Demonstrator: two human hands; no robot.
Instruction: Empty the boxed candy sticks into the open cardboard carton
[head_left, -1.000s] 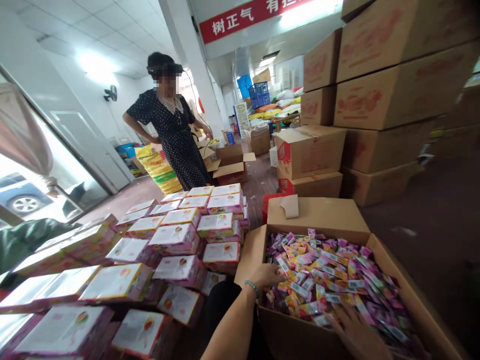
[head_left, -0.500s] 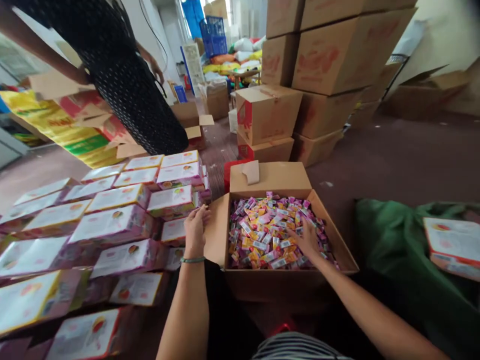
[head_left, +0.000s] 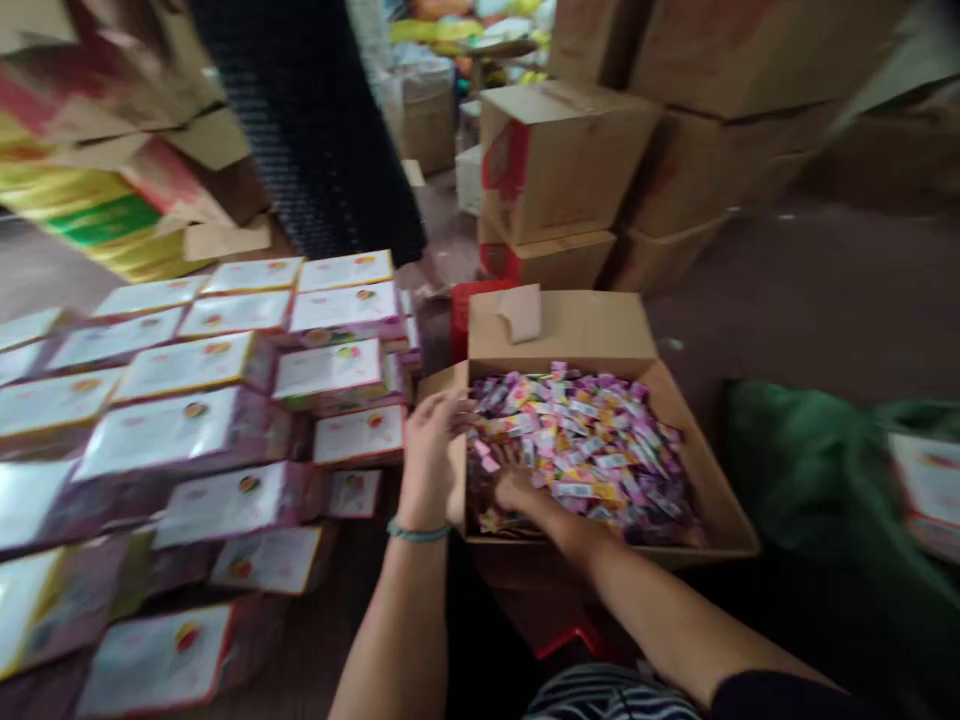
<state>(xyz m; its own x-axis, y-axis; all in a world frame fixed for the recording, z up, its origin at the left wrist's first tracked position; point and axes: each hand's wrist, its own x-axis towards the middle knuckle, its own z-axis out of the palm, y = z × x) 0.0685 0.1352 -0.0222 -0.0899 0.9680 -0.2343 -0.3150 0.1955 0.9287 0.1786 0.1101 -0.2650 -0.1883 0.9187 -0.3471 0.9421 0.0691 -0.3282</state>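
Note:
An open cardboard carton (head_left: 600, 553) stands on the floor in front of me, filled with a loose heap of small pink, yellow and purple wrapped sweets (head_left: 592, 450). My right hand (head_left: 514, 490) reaches across the heap to its near left corner, its fingers pushed in among the packets. What those fingers hold is hidden by blur. My left hand (head_left: 433, 450), with a green band at the wrist, stands upright at the carton's left wall, fingers curled over the rim toward the sweets.
Rows of pink-and-white printed boxes (head_left: 337, 368) lie stacked close on the left. A green sack (head_left: 795, 460) lies to the right. Stacked brown cartons (head_left: 562, 160) rise behind, and a person in a dark dotted dress (head_left: 307, 120) stands beyond the printed boxes.
My left hand has moved from beside the carton onto its left wall. My right hand has slid left across the sweets. The view has tilted and blurred, and the carton sits further right.

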